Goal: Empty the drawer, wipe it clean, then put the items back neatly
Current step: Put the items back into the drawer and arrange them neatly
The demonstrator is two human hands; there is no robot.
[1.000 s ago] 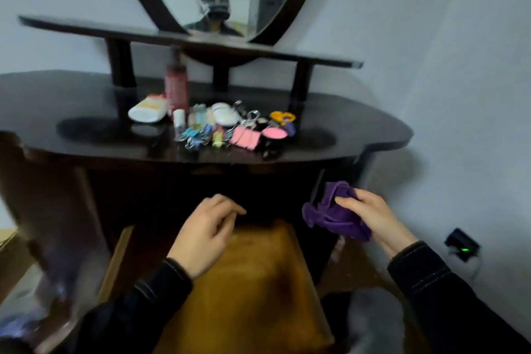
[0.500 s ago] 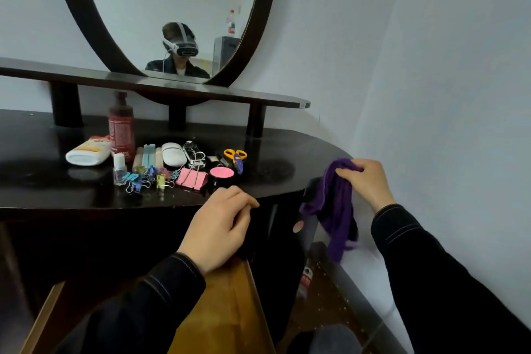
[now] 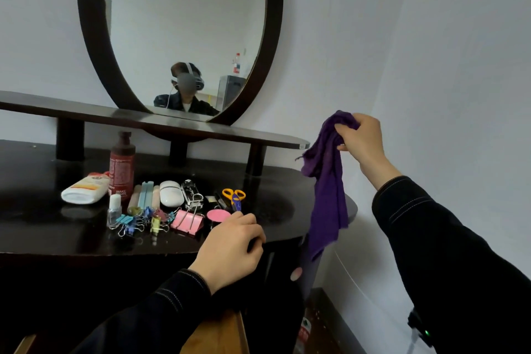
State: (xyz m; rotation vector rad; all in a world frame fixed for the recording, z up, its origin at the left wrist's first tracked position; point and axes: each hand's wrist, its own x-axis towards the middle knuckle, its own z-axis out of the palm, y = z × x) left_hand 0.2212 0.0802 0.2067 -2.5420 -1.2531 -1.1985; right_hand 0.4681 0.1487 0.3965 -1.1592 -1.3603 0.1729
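- The drawer (image 3: 214, 336) shows only as a strip of bare wood at the bottom edge. Its things lie on the bench (image 3: 43, 227): bottle (image 3: 122, 165), tube (image 3: 84, 188), clips (image 3: 186, 221), scissors (image 3: 234, 197).
- The right hand (image 3: 360, 138) grips a purple cloth (image 3: 327, 187), raised beside the bench end and hanging free.
- The left hand (image 3: 232, 244) hovers at the bench's front edge near the clips, fingers loosely curled, holding nothing.
- Emptying looks done and wiping probably is too. Nothing has gone back yet.
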